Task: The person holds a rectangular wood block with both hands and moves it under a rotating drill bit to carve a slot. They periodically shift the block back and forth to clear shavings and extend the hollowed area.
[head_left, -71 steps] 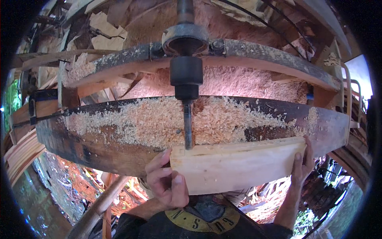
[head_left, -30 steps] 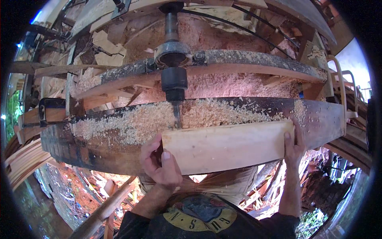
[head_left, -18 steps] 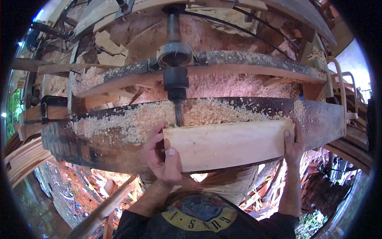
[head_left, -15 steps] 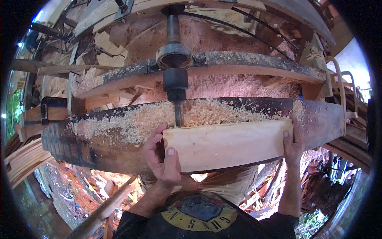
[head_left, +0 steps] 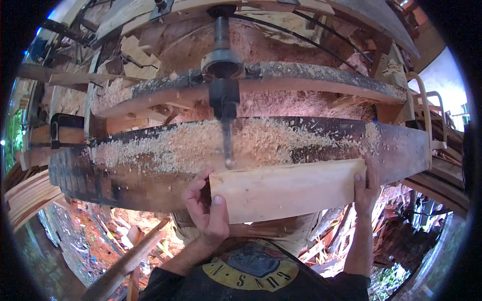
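Note:
A pale wooden board (head_left: 286, 190) lies between my hands at the near edge of the dark worktable, its broad face turned up toward me. My left hand (head_left: 208, 210) grips its left end, thumb on the face and fingers around the end. At the other end my right hand (head_left: 366, 185) holds it, thumb on the face. Just beyond the board's far edge, near its left corner, a drill bit (head_left: 227, 145) hangs from a dark chuck (head_left: 224, 98). The bit's tip stands apart from the board. The undersides of both hands are hidden.
Wood shavings (head_left: 165, 153) cover much of the worktable (head_left: 120, 188). Behind it a wooden beam (head_left: 321, 80) carries the drill spindle's bearing (head_left: 221, 62). A black clamp (head_left: 65, 128) sits at the left; a bent tube frame (head_left: 427, 110) stands at the right. A pole (head_left: 125, 261) slants at lower left.
Both hands have drawn the board a little toward me, off the drill bit. The bit's tip now shows beyond the board's far edge. Both hands keep their grip.

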A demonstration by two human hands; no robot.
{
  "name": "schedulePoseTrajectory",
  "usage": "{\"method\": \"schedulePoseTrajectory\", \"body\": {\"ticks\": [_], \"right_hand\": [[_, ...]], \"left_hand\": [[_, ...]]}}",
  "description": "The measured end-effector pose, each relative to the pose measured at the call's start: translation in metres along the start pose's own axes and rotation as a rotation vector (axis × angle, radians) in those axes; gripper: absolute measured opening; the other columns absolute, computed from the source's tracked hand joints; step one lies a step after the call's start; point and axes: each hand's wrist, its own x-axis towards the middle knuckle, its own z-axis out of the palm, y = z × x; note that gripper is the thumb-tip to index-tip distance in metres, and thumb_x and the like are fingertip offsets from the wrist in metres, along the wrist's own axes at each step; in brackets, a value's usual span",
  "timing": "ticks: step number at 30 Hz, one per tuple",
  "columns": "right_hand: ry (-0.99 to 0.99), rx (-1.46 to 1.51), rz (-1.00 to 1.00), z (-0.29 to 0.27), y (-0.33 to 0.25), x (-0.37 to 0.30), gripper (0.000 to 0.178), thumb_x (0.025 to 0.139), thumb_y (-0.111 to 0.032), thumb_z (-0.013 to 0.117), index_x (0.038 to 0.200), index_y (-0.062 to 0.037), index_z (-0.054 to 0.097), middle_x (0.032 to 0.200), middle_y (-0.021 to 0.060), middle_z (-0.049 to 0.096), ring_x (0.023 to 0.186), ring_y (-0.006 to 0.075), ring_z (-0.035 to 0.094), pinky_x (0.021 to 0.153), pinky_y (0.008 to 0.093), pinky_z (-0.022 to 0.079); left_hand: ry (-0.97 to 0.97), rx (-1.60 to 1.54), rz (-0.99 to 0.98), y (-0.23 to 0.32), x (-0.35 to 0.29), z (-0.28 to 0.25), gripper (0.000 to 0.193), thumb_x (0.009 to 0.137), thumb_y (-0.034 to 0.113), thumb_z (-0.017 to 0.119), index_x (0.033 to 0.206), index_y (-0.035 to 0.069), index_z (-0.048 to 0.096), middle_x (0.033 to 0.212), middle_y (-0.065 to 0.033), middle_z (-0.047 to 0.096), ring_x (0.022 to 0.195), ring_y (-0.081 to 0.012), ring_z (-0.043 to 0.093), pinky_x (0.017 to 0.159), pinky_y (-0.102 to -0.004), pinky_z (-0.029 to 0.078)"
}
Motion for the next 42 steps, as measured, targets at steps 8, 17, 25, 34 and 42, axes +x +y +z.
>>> {"method": "schedulePoseTrajectory", "body": {"ticks": [8, 17, 25, 34, 42], "right_hand": [[-0.026, 0.046, 0.088, 0.001, -0.016, -0.008, 0.056, 0.098, -0.029, 0.063, 0.144, 0.003, 0.057, 0.144, 0.0218, 0.06, 0.134, 0.0332, 0.056, 0.115, 0.0439, 0.04], [0.014, 0.178, 0.046, 0.018, -0.033, -0.009, 0.055, 0.097, -0.028, 0.062, 0.141, 0.0063, 0.058, 0.128, 0.0211, 0.066, 0.114, 0.0314, 0.063, 0.101, 0.0427, 0.047], [0.013, 0.237, 0.138, 0.02, -0.025, -0.013, 0.055, 0.099, -0.03, 0.06, 0.141, 0.0058, 0.058, 0.13, 0.0204, 0.066, 0.114, 0.0258, 0.063, 0.098, 0.0388, 0.049], [-0.009, 0.356, 0.191, 0.021, -0.029, -0.014, 0.056, 0.101, -0.027, 0.057, 0.147, 0.005, 0.052, 0.139, 0.02, 0.061, 0.125, 0.0259, 0.058, 0.108, 0.0394, 0.043], [-0.168, -0.19, -0.3, -0.005, -0.076, 0.001, 0.07, 0.094, -0.04, 0.063, 0.152, -0.0035, 0.046, 0.16, 0.0303, 0.037, 0.149, 0.0493, 0.033, 0.121, 0.057, 0.026]], "left_hand": [[-0.004, 0.027, 0.046, 0.006, -0.009, -0.014, 0.047, 0.093, 0.0, 0.049, 0.138, 0.009, 0.042, 0.151, -0.0301, 0.044, 0.139, -0.0342, 0.046, 0.119, -0.0497, 0.032], [0.0, 0.031, 0.08, 0.011, 0.005, -0.033, 0.037, 0.096, 0.004, 0.053, 0.131, 0.002, 0.042, 0.148, -0.0341, 0.046, 0.136, -0.0373, 0.05, 0.114, -0.0495, 0.039], [0.006, 0.127, 0.079, 0.007, 0.004, -0.038, 0.028, 0.095, 0.007, 0.052, 0.122, -0.001, 0.047, 0.145, -0.0346, 0.046, 0.137, -0.0378, 0.048, 0.116, -0.051, 0.036], [-0.012, 0.141, 0.078, 0.009, 0.006, -0.038, 0.021, 0.093, 0.005, 0.05, 0.113, -0.001, 0.052, 0.146, -0.0323, 0.045, 0.138, -0.0356, 0.046, 0.12, -0.0502, 0.029], [-0.017, 0.122, 0.018, 0.021, 0.003, -0.037, 0.025, 0.093, -0.001, 0.047, 0.118, 0.002, 0.051, 0.15, -0.028, 0.042, 0.12, -0.0203, 0.05, 0.106, -0.0347, 0.039]]}}
